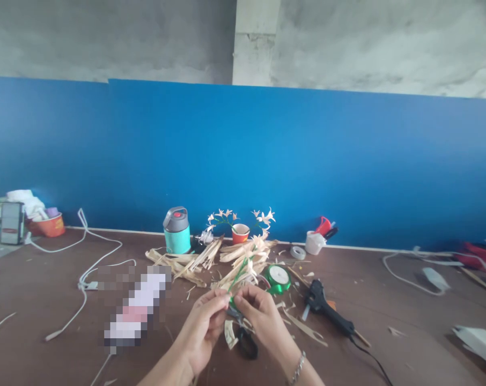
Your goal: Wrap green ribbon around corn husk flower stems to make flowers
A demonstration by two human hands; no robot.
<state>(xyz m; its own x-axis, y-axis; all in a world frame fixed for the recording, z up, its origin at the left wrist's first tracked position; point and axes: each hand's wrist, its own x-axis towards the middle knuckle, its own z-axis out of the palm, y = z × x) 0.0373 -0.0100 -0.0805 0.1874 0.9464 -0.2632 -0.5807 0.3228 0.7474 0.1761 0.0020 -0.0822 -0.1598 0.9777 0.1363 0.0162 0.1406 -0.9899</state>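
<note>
The person at the table [211,372] has left hand [205,326] and right hand [264,321] closed, fingertips pinching a green stem [238,276] between them; black scissors [251,351] lie beneath; pale husks [182,266] spread beyond; a ribbon roll [278,275] and glue gun [334,314] sit rightward.

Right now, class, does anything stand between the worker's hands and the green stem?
Nothing visible does: the left hand and right hand meet at the near end of the green stem, fingertips pinched there. The black handle lies nearer the worker, outside that grip.
</note>
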